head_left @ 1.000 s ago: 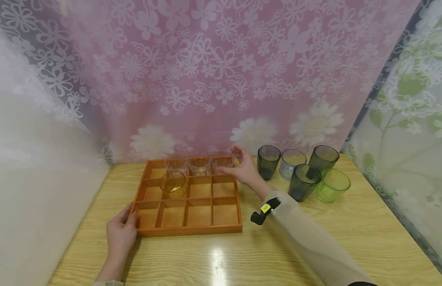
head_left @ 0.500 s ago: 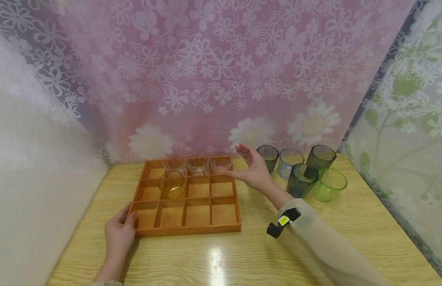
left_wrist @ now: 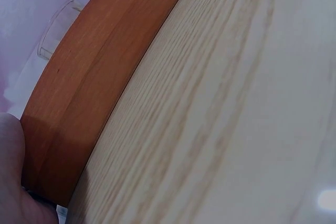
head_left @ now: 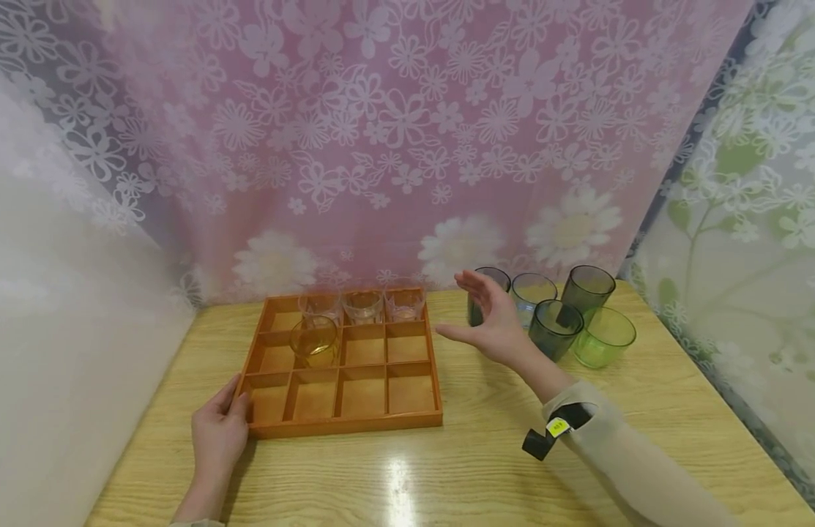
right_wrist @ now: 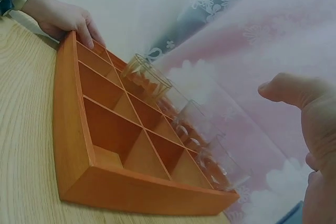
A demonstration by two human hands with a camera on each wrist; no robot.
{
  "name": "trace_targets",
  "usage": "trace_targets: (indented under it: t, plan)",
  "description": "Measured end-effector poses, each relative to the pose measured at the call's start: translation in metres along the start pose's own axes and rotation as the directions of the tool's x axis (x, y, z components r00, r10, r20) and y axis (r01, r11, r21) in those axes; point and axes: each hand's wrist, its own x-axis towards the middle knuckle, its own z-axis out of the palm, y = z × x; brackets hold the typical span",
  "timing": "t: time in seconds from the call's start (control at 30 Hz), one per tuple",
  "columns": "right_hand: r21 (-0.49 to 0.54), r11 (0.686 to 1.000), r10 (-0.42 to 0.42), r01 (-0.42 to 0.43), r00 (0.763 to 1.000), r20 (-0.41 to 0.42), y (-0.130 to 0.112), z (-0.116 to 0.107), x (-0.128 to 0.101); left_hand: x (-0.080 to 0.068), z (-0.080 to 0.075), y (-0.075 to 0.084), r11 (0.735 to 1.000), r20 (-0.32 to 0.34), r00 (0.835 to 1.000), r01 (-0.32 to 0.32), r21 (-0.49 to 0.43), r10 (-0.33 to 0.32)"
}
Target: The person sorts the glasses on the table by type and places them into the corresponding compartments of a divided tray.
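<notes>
Now the right hand (head_left: 493,322) hangs in the air between the tray (head_left: 344,428) and the cups, with nothing in it. Its fingers are straight and a little spread, and the thumb sticks out toward the tray. The nearest cup is a dark cup (head_left: 476,307) just behind the fingers, partly hidden by them. It stands on the table (head_left: 447,468) with the other cups, to the right of the tray.

The left hand (head_left: 219,432) rests on the tray's near left corner. Its fingers curl over the rim and its thumb lies along the side, so it holds the tray.

To do this step well, the right hand should come at the dark cup from the side and wrap around its wall, not its rim. It should take care not to bump the blue cup (head_left: 532,293) just beside it. The left hand should keep the tray from sliding.

The dark cup stands upright. Its long line runs straight up and down, and its open mouth points up.
</notes>
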Motion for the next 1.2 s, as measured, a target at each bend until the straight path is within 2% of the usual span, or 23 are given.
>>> trace_targets:
  t: [0.33, 0.57, 0.77, 1.2]
  plan:
    - [-0.002, 0.999, -0.032, 0.032, 0.998, -0.060, 0.001, -0.027, -0.019, 0.000, 0.001, 0.001, 1.000, 0.010, 1.000, 0.014, -0.002, -0.014]
    - [-0.099, 0.994, -0.050, 0.037, 0.990, -0.129, 0.001, -0.048, -0.032, -0.001, 0.001, 0.002, 1.000, 0.019, 1.000, 0.021, -0.010, -0.021]
    - [-0.133, 0.990, -0.069, 0.044, 0.979, -0.190, 0.001, -0.067, -0.040, 0.000, 0.000, 0.001, 1.000, 0.018, 1.000, 0.021, -0.007, -0.021]
    - [-0.247, 0.965, 0.013, -0.083, 0.962, -0.274, 0.012, -0.103, -0.055, 0.000, 0.000, 0.000, 1.000, 0.021, 0.999, 0.028, 0.005, -0.028]
